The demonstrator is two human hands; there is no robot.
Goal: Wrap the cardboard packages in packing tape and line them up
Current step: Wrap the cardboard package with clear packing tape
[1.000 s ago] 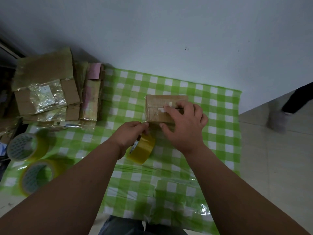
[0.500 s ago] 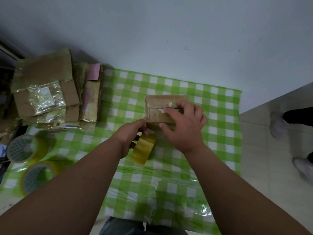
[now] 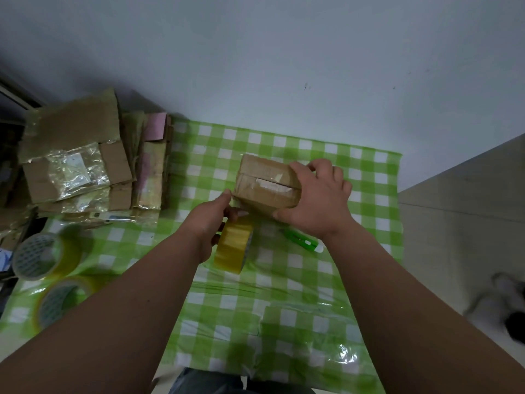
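The green-and-white checked tablecloth (image 3: 284, 322) served as the ground for everything, glossy and creased along its near edge. Nearest on it, toward its left side, lay two large rolls of yellowish tape (image 3: 45, 275), one just beyond the other, both blurred.

Farther in, near the middle of the cloth, the left hand (image 3: 211, 226) held a smaller yellow tape roll (image 3: 234, 247), fingers curled about its upper edge, the roll standing on edge and tilted. The forefinger and thumb reached up to the lower left corner of the package; whether they pinched a strip of tape there could not be told. Just right of the roll a green-and-white utility knife (image 3: 305, 241) lay flat on the cloth, partly under the right wrist.

Beyond the roll, the right hand (image 3: 318, 200) gripped the cardboard package (image 3: 267, 184) by its right end, thumb along the near lower edge, fingers curled over the far top. The package was a small brown box, turned at a slant and tipped up from the cloth, shiny with clear tape, a pale torn patch showing on its near face.

At the cloth's far left corner sat a heap of flattened cardboard packages (image 3: 76, 155), crinkled with tape, a pink slip among them.
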